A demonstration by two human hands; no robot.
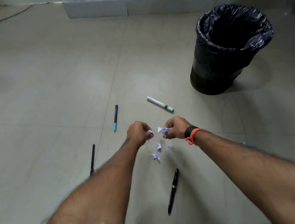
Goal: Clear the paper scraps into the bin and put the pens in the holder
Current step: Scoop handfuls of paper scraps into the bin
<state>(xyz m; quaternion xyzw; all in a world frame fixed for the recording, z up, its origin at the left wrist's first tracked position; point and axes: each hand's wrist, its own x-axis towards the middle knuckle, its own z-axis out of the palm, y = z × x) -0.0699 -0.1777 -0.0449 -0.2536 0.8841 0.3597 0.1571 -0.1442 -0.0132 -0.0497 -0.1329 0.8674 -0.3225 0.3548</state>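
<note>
Centre frame: left hand (139, 132) and right hand (175, 128) over floor (47, 87), fingers (168, 136) of each clenched round crumpled paper scraps (163, 129). Loose scraps (155, 154) on floor just below. Scrap-gathering step in hand; next move likely calls for collecting remainder, carrying all to bin (232, 49), upper right. Pens (115, 117) scattered, untouched; holder out of view

The white marker (160, 104) bears print — too small to read.

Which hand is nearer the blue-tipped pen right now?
Left. The left hand, pinching paper scraps, is just right of the blue-tipped pen; the right hand, also holding scraps, lies farther right, beyond it.
</note>
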